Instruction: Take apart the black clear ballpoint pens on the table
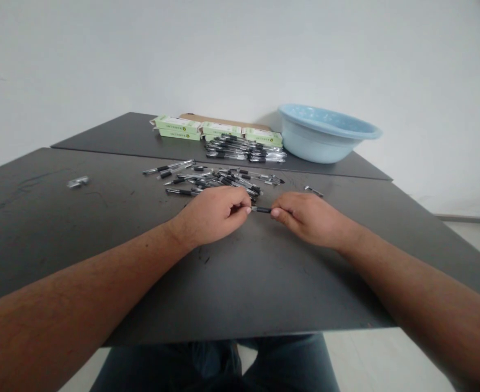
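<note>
Between my two hands a pen [262,209] with a black grip lies level, just above the table's middle. The thumb and fingertips of my left hand [217,213] pinch its left end. My right hand [307,216] is closed round the other end, hiding that part of it. Right behind my left hand spreads a loose pile of pens [223,178] with clear barrels and black grips, pointing in different directions. My left hand covers the near edge of this pile.
A neater stack of pens [240,148] stands in front of several green-and-white boxes [178,126]. To their right is a light blue basin [319,139]. Small clear pieces [78,182] lie at the left of the dark table [240,294], and a small pen part [314,190] at the right.
</note>
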Available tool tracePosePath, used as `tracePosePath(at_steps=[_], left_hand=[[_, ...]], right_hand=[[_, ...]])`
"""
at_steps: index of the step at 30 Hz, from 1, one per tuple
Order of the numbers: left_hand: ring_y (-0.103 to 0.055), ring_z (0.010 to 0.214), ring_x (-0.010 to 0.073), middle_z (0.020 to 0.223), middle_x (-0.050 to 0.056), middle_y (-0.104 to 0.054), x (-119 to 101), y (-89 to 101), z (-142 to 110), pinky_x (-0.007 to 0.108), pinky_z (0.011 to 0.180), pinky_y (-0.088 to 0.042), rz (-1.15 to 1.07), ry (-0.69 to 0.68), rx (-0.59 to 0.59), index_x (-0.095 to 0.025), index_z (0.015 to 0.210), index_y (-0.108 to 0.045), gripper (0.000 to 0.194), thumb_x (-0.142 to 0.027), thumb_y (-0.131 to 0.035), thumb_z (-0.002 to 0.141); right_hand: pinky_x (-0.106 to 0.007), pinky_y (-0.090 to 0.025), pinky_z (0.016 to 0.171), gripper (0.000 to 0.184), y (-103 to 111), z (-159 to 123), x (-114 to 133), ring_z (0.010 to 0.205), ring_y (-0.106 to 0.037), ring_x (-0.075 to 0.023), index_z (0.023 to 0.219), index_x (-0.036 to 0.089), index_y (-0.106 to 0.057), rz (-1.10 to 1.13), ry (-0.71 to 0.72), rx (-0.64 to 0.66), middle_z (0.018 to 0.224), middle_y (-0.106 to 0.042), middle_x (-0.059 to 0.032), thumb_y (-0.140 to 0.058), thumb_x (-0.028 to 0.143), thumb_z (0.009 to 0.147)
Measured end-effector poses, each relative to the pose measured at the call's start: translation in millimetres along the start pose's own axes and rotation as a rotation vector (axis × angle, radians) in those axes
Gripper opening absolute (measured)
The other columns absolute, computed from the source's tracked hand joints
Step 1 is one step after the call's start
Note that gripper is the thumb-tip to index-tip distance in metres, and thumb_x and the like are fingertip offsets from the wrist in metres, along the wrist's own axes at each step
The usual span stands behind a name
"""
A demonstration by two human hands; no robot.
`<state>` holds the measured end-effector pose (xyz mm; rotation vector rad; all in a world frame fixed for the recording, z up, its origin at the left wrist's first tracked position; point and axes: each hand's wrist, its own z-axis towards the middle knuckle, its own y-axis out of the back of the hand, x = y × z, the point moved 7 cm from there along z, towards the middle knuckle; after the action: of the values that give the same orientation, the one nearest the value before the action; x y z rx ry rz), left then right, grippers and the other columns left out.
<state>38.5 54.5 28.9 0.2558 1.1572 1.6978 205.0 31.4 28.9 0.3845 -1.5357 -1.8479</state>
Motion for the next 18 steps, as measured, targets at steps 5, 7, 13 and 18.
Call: tracePosePath(at_steps=[5,7,13,18], left_hand=[[-0.065,0.074,0.0148,0.08,-0.001,-0.07,0.7,-0.1,0.1,0.026,0.068,-0.043,-0.011,0.001,-0.001,-0.019,0.089,-0.067,0.009,-0.018,-0.058,0.09],[-0.065,0.074,0.0148,0.08,-0.001,-0.07,0.0,0.2,0.0,0.026,0.067,-0.043,-0.014,0.001,-0.001,-0.019,0.089,-0.067,0.009,-0.018,-0.058,0.09],[-0.064,0.072,0.0143,0.078,-0.001,-0.069,-1.4,1.5,-0.2,0.026,0.066,-0.043,-0.017,-0.004,-0.009,-0.018,0.088,-0.067,0.009,-0.017,-0.058,0.089],[-0.063,0.071,0.0138,0.078,-0.001,-0.069,-0.6,0.2,0.5,0.025,0.066,-0.042,-0.011,-0.007,0.0,-0.018,0.088,-0.068,0.009,-0.018,-0.059,0.09]], right_hand=[[-0.03,-0.045,0.075,0.014,3.5,0.2,-2.7,0.082,-0.064,-0.0198,0.1,0.02,-0.063,0.035,-0.029,-0.056,0.091,-0.07,-0.0054,-0.056,0.031,0.099],[-0.03,-0.044,0.073,0.014,3.4,0.2,-3.4,0.081,-0.064,-0.0196,0.097,0.02,-0.063,0.015,-0.031,-0.05,0.088,-0.069,-0.0046,-0.057,0.032,0.099],[-0.029,-0.042,0.071,0.017,3.9,0.1,-3.0,0.076,-0.063,-0.0184,0.094,0.019,-0.063,0.018,-0.033,-0.045,0.084,-0.068,-0.0039,-0.055,0.032,0.1],[-0.03,-0.041,0.071,0.022,1.4,0.1,-1.1,0.075,-0.062,-0.0186,0.091,0.019,-0.064,0.007,-0.021,-0.001,0.082,-0.069,-0.0048,-0.049,0.031,0.102]])
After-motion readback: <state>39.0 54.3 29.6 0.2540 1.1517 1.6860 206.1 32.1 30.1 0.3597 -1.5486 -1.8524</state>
